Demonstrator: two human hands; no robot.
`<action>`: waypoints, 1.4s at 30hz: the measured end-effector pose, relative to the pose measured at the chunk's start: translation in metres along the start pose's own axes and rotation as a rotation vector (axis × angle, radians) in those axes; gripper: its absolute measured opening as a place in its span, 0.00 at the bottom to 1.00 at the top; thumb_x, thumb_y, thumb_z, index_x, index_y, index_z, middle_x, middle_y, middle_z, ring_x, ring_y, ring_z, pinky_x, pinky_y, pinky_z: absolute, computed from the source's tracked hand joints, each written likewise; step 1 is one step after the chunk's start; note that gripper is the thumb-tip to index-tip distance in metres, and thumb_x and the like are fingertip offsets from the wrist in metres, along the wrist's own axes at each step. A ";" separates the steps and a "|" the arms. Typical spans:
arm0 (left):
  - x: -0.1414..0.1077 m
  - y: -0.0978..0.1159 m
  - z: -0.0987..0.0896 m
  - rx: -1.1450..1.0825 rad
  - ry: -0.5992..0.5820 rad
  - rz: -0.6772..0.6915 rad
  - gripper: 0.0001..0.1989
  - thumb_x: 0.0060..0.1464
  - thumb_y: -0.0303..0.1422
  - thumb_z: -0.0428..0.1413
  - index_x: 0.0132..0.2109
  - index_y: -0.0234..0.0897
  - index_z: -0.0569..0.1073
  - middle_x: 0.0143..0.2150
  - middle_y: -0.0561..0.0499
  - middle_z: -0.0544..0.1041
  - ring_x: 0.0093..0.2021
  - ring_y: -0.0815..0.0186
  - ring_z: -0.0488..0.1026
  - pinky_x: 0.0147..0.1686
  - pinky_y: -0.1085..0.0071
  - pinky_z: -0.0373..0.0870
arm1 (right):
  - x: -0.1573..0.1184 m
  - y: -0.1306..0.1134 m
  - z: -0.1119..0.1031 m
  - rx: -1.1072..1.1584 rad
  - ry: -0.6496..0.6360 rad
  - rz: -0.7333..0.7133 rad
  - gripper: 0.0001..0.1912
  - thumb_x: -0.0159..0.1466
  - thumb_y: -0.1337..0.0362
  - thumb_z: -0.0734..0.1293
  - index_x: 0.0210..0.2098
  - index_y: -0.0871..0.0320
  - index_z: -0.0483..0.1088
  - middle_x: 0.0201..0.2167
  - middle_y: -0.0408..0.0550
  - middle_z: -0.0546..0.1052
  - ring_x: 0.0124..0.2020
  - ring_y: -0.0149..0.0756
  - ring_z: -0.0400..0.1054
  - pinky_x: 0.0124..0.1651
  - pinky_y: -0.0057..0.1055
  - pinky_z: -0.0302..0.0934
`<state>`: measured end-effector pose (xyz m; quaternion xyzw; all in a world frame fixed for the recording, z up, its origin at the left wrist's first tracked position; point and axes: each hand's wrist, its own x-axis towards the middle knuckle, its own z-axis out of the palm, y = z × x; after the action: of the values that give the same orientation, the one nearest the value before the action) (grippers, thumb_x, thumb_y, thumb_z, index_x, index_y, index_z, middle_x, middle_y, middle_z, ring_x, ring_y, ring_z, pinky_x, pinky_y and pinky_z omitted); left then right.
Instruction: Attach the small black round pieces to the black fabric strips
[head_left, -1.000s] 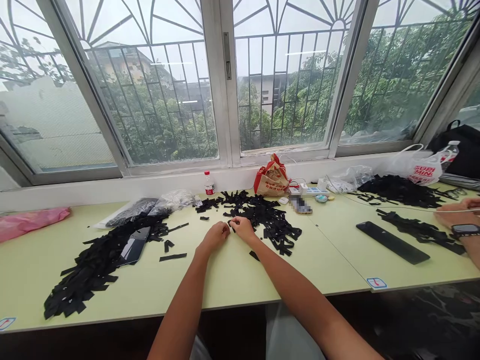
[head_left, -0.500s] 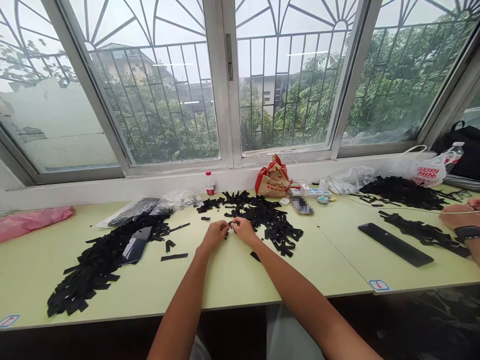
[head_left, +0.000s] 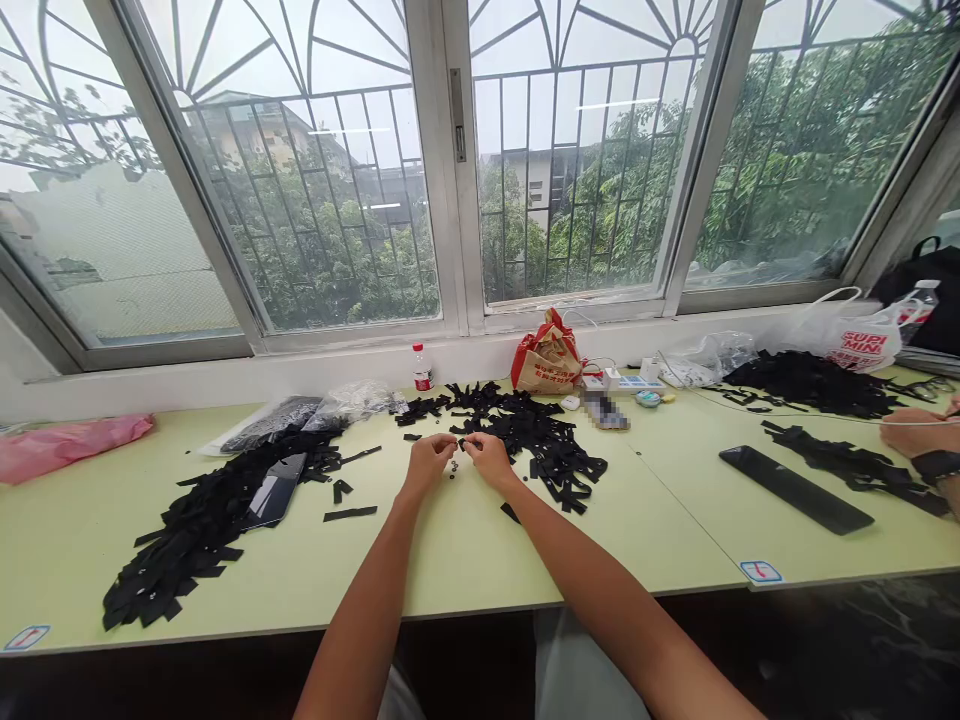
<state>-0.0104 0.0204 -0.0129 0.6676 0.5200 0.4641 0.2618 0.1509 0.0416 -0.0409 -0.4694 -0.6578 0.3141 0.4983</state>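
Note:
My left hand [head_left: 431, 460] and my right hand [head_left: 487, 458] are close together over the middle of the table, fingertips pinched and a narrow gap between them. A bit of black fabric strip [head_left: 462, 444] shows at the right fingertips. Whatever the left fingers pinch is too small to make out. Just below them lie several tiny dark round pieces [head_left: 453, 467]. Behind and to the right of my hands spreads a loose pile of short black strips [head_left: 536, 430]. A longer heap of black strips [head_left: 180, 535], some with small shiny dots, lies to the left.
A dark flat panel [head_left: 277, 492] rests against the left heap. Behind stand a small bottle [head_left: 423, 368], a red and brown paper bag [head_left: 547, 360] and a power strip [head_left: 634, 383]. To the right are a long black object [head_left: 795, 490] and another person's hand [head_left: 911, 432].
My hands have drawn slightly apart at the fingertips. The small round pieces below them now show more clearly. The view has shifted very slightly.

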 end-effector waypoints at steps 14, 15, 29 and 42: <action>-0.003 0.008 -0.003 0.100 0.100 0.046 0.08 0.51 0.37 0.58 0.33 0.37 0.78 0.33 0.49 0.81 0.33 0.64 0.75 0.38 0.68 0.71 | 0.001 0.002 0.002 0.006 -0.040 -0.029 0.16 0.60 0.57 0.65 0.41 0.58 0.80 0.32 0.49 0.80 0.32 0.37 0.69 0.36 0.31 0.61; -0.002 0.008 -0.003 0.094 0.101 0.044 0.08 0.51 0.37 0.58 0.33 0.37 0.78 0.33 0.49 0.81 0.33 0.64 0.75 0.38 0.68 0.71 | 0.001 0.001 0.001 0.008 -0.046 -0.019 0.17 0.60 0.57 0.65 0.41 0.58 0.80 0.30 0.49 0.79 0.31 0.37 0.69 0.35 0.31 0.60; 0.000 0.001 -0.002 0.064 0.063 0.033 0.10 0.52 0.36 0.58 0.38 0.37 0.81 0.37 0.46 0.82 0.37 0.61 0.78 0.42 0.64 0.73 | -0.002 -0.007 -0.002 0.042 -0.068 0.041 0.17 0.59 0.55 0.67 0.42 0.58 0.81 0.26 0.48 0.78 0.28 0.37 0.69 0.32 0.30 0.61; -0.001 0.005 -0.002 0.090 0.008 0.068 0.10 0.51 0.36 0.58 0.37 0.37 0.80 0.38 0.46 0.82 0.33 0.63 0.77 0.36 0.67 0.73 | 0.000 -0.002 0.000 0.052 -0.075 0.053 0.16 0.59 0.56 0.66 0.41 0.57 0.81 0.23 0.46 0.77 0.24 0.36 0.68 0.31 0.31 0.60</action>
<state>-0.0100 0.0172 -0.0085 0.6941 0.5183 0.4516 0.2137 0.1500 0.0409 -0.0396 -0.4614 -0.6548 0.3615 0.4771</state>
